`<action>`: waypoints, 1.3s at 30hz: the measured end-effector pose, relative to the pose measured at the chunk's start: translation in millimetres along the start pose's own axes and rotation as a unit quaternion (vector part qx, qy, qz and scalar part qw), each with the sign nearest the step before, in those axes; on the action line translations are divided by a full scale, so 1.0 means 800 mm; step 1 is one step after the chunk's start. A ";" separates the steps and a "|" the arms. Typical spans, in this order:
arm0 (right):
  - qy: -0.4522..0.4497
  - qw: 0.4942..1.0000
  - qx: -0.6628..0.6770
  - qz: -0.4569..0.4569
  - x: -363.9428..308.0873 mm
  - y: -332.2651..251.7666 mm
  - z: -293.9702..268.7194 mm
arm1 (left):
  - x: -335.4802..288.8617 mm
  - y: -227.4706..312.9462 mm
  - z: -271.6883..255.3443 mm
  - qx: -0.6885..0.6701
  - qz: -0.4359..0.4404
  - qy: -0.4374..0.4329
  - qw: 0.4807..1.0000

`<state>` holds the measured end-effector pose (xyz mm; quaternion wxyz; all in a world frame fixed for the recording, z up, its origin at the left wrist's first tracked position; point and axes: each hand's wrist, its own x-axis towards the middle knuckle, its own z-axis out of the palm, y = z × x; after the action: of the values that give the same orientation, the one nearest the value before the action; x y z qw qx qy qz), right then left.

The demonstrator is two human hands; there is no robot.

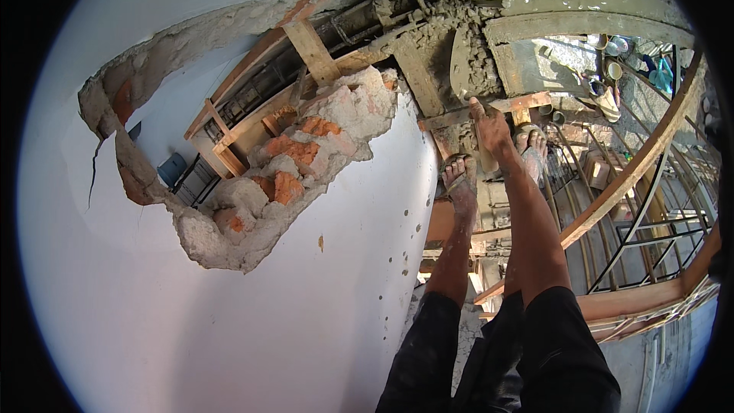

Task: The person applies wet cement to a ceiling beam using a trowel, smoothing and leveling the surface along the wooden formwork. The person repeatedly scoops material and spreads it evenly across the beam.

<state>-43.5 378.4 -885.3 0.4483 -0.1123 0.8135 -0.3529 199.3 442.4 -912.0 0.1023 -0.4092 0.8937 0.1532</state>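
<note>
Since the left hand is sitting out of view, can't tell its state; the right hand [495, 134] is curling snugly around a trowel [459, 67], blade resting against wet concrete [480, 63] past the wooden board's [529, 102] far edge.

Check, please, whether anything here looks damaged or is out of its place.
Yes. The white wall is broken through, exposing broken orange brick and rough mortar along a ragged edge. A dark crack also runs down the wall's left part. Both look like damage because the surrounding surface is mostly smooth.

wall [321, 321] left of the feet [460, 176], concrete [470, 4] beyond right hand [495, 134]
</note>
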 end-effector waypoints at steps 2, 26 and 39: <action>0.007 0.995 0.040 0.088 0.002 0.006 -0.006 | -0.001 -0.002 0.010 -0.029 -0.024 0.001 0.999; -0.139 0.936 -0.254 0.198 -0.017 -0.046 -0.096 | 0.018 0.013 -0.019 -0.057 0.001 0.075 0.996; -0.135 0.911 -0.123 0.368 -0.227 -0.030 -0.077 | -0.001 0.003 0.000 0.037 0.032 0.012 0.999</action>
<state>7.7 480.5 -729.5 0.6349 0.0945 0.7657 -0.0413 197.8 444.1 -911.1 0.1013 -0.3782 0.9125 0.1186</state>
